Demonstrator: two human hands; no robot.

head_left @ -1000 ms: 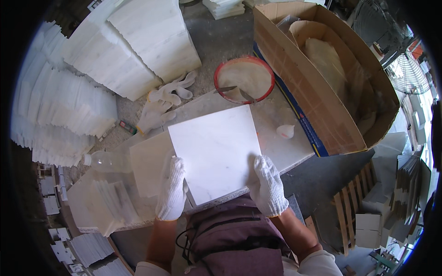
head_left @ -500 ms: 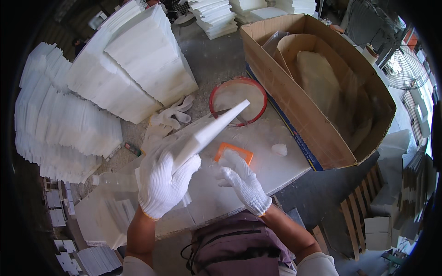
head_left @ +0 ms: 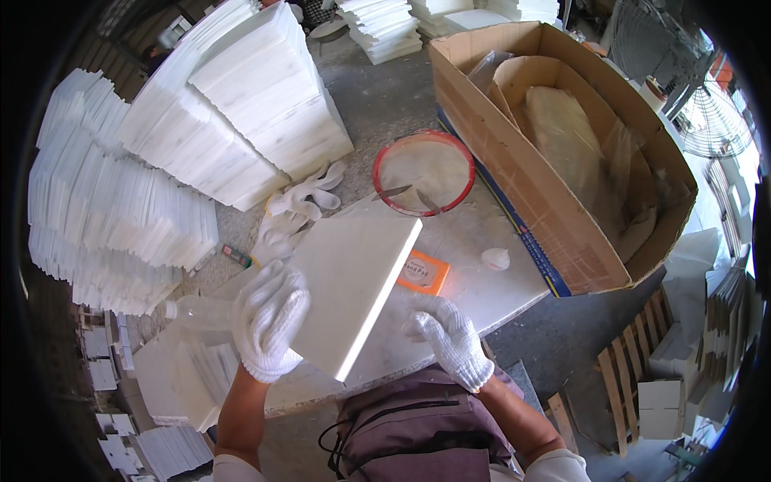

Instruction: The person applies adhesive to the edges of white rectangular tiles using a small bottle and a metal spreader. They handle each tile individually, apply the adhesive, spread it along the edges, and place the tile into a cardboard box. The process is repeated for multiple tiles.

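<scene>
My left hand (head_left: 271, 321), in a white knitted glove, grips a flat white stone tile (head_left: 345, 293) by its left edge. The tile is tilted above the table, its broad face turned up and its bright right edge toward my right hand. My right hand (head_left: 454, 341), gloved too, hovers apart from the tile, fingers loosely bent and apart, with nothing visible in them. An orange rectangular pad (head_left: 424, 271) with a round label lies just beyond it, partly behind the tile. Further off, a red-rimmed round basin (head_left: 470, 183) has two blades resting on its near side.
Tall stacks of white tiles (head_left: 265, 88) stand at the far left, with more tiles (head_left: 112, 201) beside them. Spare white gloves (head_left: 293, 209) lie near the stacks. An open cardboard box (head_left: 522, 173) takes up the right. A small white lump (head_left: 495, 259) sits on the table (head_left: 490, 301).
The tile has turned from nearly edge-on to showing its broad face, and come lower. My left hand has shifted its grip to the left edge; my right hand has moved right and nearer me.
</scene>
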